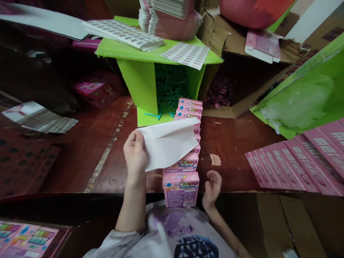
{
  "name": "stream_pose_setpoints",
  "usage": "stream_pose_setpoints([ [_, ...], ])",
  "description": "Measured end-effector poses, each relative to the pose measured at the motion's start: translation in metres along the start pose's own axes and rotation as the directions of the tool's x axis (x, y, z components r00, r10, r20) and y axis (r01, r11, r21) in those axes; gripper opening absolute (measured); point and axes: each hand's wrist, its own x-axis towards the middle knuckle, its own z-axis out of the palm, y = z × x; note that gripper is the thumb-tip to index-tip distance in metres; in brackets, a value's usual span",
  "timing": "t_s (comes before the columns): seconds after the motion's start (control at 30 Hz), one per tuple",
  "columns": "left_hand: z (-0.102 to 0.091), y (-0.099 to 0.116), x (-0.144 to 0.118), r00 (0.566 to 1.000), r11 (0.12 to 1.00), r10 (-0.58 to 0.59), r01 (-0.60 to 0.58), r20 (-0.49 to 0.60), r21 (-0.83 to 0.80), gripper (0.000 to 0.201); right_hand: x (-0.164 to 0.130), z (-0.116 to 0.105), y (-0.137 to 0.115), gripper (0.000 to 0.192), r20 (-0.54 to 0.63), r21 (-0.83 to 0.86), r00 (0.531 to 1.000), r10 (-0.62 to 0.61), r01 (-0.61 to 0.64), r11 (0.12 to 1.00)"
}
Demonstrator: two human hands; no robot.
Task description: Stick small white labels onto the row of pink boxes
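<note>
Paper sheet (169,147) is above the row of pink boxes (186,163) that runs toward the near edge of the table (231,143); whether it touches them cannot be told. Left hand (134,152) pinches only its left edge, thumb on top, so the unsupported far side, its upper margin folded over, could droop, crease or catch on a box top. Right hand (212,190) is beside the front box, fingers loosely curled; blur hides whether they hold anything. That box stands right at the table's near edge, against the shirt (172,225), so a knock from wrist or body could tip it off. Label sheet (186,54) overhangs the green box's (107,50) front edge, and a brush might dislodge it.
</note>
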Motion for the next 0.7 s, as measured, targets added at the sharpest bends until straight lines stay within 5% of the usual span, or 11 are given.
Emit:
stream_pose_setpoints([
  [0.07, 0.004, 0.003, -0.005, 0.998, 1.000, 0.021, -0.021, 0.057, 0.001, 0.034, 0.043, 0.007, -0.022, 0.025, -0.136, 0.084, 0.990, -0.047, 0.059, 0.995],
  [0.1, 0.005, 0.005, -0.006, 0.996, 0.999, 0.033, -0.033, 0.083, -0.002, 0.036, 0.067, 0.012, -0.036, 0.025, -0.106, 0.103, 0.994, -0.032, 0.043, 0.994],
  [0.17, 0.007, 0.009, -0.006, 0.991, 0.999, 0.044, -0.042, 0.125, -0.018, 0.038, 0.112, 0.026, -0.062, 0.037, 0.117, 0.170, 0.993, -0.021, 0.000, 0.985],
  [0.3, 0.009, 0.013, 0.006, 0.988, 0.998, 0.054, -0.051, 0.142, -0.030, 0.037, 0.158, 0.054, -0.098, 0.085, 0.487, 0.240, 0.858, -0.165, 0.050, 0.969],
  [0.4, 0.015, 0.014, 0.011, 0.962, 0.960, 0.272, -0.271, 0.001, 0.070, 0.032, 0.157, 0.068, -0.115, 0.046, 0.410, 0.137, 0.902, -0.134, 0.084, 0.987],
  [0.47, 0.021, 0.014, 0.004, 0.871, 0.864, 0.489, -0.475, -0.052, 0.168, 0.042, 0.147, 0.073, -0.130, 0.023, 0.210, 0.069, 0.939, -0.273, 0.264, 0.962],
  [0.5, 0.024, 0.013, -0.004, 0.833, 0.822, 0.553, -0.545, -0.004, 0.165, 0.052, 0.140, 0.075, -0.138, 0.015, 0.104, 0.035, 0.909, -0.404, 0.402, 0.915],
  [0.57, 0.028, 0.011, -0.025, 0.801, 0.823, 0.547, -0.567, 0.244, 0.017, 0.073, 0.124, 0.080, -0.154, 0.017, 0.001, -0.060, 0.755, -0.656, 0.655, 0.753],
  [0.63, 0.032, 0.007, -0.045, 0.740, 0.881, 0.454, -0.458, 0.497, -0.122, 0.090, 0.106, 0.086, -0.168, 0.029, 0.068, -0.127, 0.614, -0.786, 0.787, 0.604],
  [0.67, 0.033, 0.006, -0.052, 0.730, 0.902, 0.414, -0.411, 0.543, -0.134, 0.093, 0.098, 0.090, -0.173, 0.032, 0.141, -0.121, 0.571, -0.808, 0.821, 0.559],
  [0.7, 0.034, 0.005, -0.056, 0.765, 0.916, 0.384, -0.385, 0.516, -0.112, 0.087, 0.090, 0.092, -0.176, 0.033, 0.233, -0.080, 0.535, -0.812, 0.843, 0.532],
])
